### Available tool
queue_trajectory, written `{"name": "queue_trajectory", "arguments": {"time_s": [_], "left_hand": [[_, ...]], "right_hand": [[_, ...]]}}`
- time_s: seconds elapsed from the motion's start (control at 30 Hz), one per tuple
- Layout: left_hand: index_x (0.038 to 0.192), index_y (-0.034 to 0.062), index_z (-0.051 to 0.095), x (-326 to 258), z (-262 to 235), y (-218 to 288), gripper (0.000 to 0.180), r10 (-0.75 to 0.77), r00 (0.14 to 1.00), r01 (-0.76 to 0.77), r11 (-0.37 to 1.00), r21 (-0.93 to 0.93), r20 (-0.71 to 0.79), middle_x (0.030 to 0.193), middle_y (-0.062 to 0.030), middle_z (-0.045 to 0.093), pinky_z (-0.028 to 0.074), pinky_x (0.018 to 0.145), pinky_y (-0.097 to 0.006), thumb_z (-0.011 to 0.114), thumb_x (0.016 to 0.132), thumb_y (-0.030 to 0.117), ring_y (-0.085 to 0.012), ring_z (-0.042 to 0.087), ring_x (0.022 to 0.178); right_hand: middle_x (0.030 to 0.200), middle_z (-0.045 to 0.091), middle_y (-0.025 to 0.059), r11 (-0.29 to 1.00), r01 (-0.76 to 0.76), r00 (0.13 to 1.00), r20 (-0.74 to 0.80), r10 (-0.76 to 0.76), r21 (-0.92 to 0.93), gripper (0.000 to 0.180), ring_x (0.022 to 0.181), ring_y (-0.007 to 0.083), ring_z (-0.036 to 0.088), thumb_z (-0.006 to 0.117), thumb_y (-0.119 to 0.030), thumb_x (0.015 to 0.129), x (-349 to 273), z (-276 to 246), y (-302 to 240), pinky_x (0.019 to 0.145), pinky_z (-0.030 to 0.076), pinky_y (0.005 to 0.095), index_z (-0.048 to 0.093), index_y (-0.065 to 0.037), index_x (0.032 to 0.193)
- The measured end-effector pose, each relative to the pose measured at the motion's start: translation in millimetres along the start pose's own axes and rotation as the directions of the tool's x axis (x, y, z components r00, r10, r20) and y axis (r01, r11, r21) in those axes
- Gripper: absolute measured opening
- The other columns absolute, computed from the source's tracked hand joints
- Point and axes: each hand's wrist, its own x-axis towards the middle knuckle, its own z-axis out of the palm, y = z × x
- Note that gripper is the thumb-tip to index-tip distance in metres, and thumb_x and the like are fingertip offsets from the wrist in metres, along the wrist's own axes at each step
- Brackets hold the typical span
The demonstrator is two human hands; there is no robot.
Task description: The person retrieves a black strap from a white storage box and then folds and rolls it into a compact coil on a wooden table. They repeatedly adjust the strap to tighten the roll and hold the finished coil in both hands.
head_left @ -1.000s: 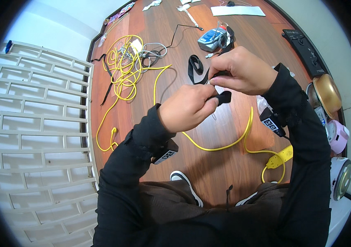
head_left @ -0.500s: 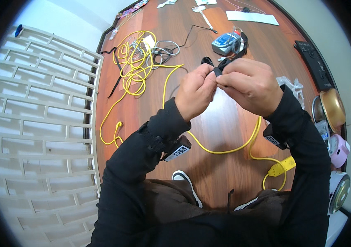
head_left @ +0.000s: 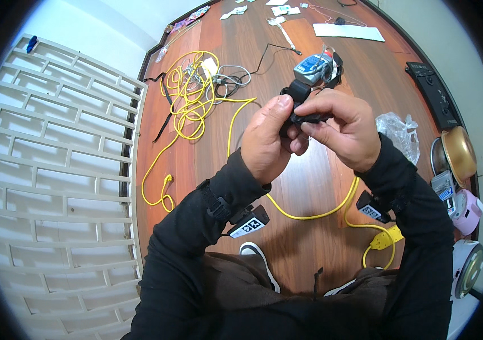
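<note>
Both my hands are raised over the floor, close together, working on a black strap (head_left: 297, 90). A wide loop of it stands up above my fingers. My left hand (head_left: 267, 139) is closed on the strap, with the thumb pressed near the base of the loop. From the other side my right hand (head_left: 346, 127) pinches a dark part of the strap between thumb and forefinger. The fingers hide much of the strap's lower part. Just beyond my hands lies a blue and grey device (head_left: 311, 69) with a black band and thin wires at its right side.
A tangled yellow cable (head_left: 187, 107) lies at the left, and its run passes below my hands to a yellow power strip (head_left: 386, 239). A white lattice (head_left: 83, 170) stands on the left. Along the right wall are a gold bowl (head_left: 459, 152), a pink appliance (head_left: 468, 212) and a plastic bag (head_left: 398, 133).
My hands have turned and come slightly lower, so the strap's loop now shows above them. My right fingers have shifted along the strap. The view has tilted a little.
</note>
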Motion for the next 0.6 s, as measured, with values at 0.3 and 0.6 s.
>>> {"name": "queue_trajectory", "arguments": {"time_s": [0.3,0.6], "left_hand": [[0.067,0.0112,0.045,-0.4,-4.2,1.3,0.053,-0.025,0.999,0.029,0.988,-0.154,0.026,0.060,-0.0016,0.045,0.038,0.066,-0.029,0.032,0.102,0.049,-0.0210,0.053,0.072],[0.093,0.0093,0.051,-1.0,-5.5,1.6,0.030,0.149,0.987,-0.158,0.967,-0.201,-0.058,0.074,-0.0013,0.052,0.044,0.059,-0.029,0.044,0.102,0.037,-0.0135,0.051,0.063]], "right_hand": [[0.089,0.059,0.0041,0.700,-0.277,0.867,-0.143,0.477,0.658,0.038,0.075,0.0098,0.058,0.066,-0.015,0.088,3.7,16.0,-13.1,0.063,0.047,0.0212,0.050,0.001,0.118],[0.086,0.063,0.0053,0.610,-0.370,0.798,-0.097,0.595,0.701,0.034,0.069,0.0087,0.060,0.062,-0.016,0.090,0.3,28.3,-21.2,0.057,0.047,0.0196,0.053,0.002,0.116]]}}
